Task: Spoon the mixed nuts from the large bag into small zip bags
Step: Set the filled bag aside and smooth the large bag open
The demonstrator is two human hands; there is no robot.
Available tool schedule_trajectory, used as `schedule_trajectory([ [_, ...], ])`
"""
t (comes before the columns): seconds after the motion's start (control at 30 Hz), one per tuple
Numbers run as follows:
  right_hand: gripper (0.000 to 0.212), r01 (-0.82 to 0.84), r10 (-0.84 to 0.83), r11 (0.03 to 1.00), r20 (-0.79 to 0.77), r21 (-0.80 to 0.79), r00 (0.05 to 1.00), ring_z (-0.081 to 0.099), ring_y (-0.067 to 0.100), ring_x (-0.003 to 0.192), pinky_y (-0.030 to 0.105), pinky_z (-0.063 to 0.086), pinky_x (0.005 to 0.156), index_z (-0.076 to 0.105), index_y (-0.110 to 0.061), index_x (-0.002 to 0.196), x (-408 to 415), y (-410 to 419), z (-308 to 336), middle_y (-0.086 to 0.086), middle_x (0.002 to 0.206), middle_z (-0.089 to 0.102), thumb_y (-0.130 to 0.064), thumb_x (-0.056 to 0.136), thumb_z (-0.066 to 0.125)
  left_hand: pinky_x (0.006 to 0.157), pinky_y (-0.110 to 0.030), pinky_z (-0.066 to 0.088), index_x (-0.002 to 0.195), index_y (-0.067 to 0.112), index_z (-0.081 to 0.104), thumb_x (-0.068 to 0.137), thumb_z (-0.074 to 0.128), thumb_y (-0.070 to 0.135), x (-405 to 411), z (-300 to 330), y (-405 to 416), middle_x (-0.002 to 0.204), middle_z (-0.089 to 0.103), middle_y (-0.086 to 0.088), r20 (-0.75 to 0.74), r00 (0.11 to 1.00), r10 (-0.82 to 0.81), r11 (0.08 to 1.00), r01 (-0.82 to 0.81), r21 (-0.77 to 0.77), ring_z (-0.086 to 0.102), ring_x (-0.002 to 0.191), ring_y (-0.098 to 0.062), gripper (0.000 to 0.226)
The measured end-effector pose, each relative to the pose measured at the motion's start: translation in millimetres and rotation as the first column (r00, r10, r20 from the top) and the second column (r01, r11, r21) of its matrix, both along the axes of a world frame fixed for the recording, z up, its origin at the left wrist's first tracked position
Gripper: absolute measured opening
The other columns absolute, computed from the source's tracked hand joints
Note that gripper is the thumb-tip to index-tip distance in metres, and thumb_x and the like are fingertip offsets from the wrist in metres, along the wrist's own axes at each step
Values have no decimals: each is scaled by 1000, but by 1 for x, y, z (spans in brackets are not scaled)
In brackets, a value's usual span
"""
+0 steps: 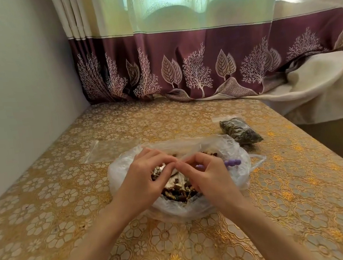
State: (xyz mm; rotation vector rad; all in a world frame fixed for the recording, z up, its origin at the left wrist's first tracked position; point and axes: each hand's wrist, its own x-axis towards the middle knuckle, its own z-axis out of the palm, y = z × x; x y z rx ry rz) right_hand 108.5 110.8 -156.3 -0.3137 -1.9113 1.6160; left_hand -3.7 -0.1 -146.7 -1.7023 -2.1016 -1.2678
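Gold-patterned bench (46, 210): left hand (148, 180), right hand (206, 175) pinching small zip bag (173, 185) over large bag (125, 168), probably sealing; spoon (231, 162) parked inside.

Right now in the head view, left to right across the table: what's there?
Empty small zip bag → left hand → right hand → purple spoon handle → filled small zip bag. Both hands pinch something thin over the large bag of mixed nuts; what exactly, unclear.

I see open tablecloth (53, 209) left of the large bag (239, 169). On the right a filled zip bag (240, 131) blocks (an empty zip bag (112, 151) lies behind-left), and the curtain (179, 64) closes the far edge.
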Motion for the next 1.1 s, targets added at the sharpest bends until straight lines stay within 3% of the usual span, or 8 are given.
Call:
schedule_trajectory([
  [0.2,10,93,-94,952,-9,292,996,56,20,66,25,45,61,64,-22,79,-2,-2,-3,6,76,63,-16,86,67,74,-25,43,83,12,67,88,55,27,4,1,1,75,61,8,-110,992,58,998,-54,34,52,80,-10,20],
  [0.37,10,45,-42,963,-20,266,999,47,4,57,16,37,57,62,-15,79,-1,2,-1,-2,71,55,-12,88,65,75,-14,37,81,20,64,88,60,13,7,1,3,72,57,15,3,999,47,998,-47,39,48,81,-3,11],
  [0.5,13,38,-24,957,-52,288,998,47,9,58,21,39,58,60,-17,78,-1,4,-2,-2,69,53,-9,87,64,73,-10,35,79,22,63,88,60,13,9,1,4,72,56,16,52,998,45,997,-48,52,49,79,-2,14],
  [0.67,29,16,12,925,-71,380,997,45,3,57,13,37,57,57,-32,78,0,2,-2,-7,72,51,-6,87,64,65,-12,38,77,31,61,90,56,15,6,0,3,72,59,13,182,983,37,997,-47,55,52,70,0,21],
  [0.77,17,-5,26,946,-59,323,998,46,5,56,18,38,54,61,-23,80,-1,-2,-2,-6,71,56,-9,88,64,58,-7,39,81,26,63,90,55,15,7,1,4,74,61,12,210,977,36,993,-58,100,53,63,6,17],
  [0.93,19,232,-234,971,-19,-64,972,45,18,57,30,40,55,52,-13,70,0,9,-3,-3,57,45,-10,88,59,65,-16,47,97,6,66,90,54,24,7,3,0,84,61,4,-180,966,186,973,-155,173,55,66,-3,22],
  [1.03,22,295,-296,944,18,-149,955,48,22,64,40,41,59,51,-14,70,-1,11,-4,1,57,44,-12,92,52,59,-23,51,92,3,67,90,51,19,8,3,-3,82,64,-2,-343,916,208,967,-139,215,58,65,-9,23],
  [1.1,22,319,-324,936,-7,-146,946,53,21,60,35,45,55,52,-15,73,-1,11,-4,5,60,51,-14,94,49,59,-26,51,86,2,68,88,53,18,11,3,-2,80,65,-4,-416,893,173,968,-77,238,60,68,-12,22],
])
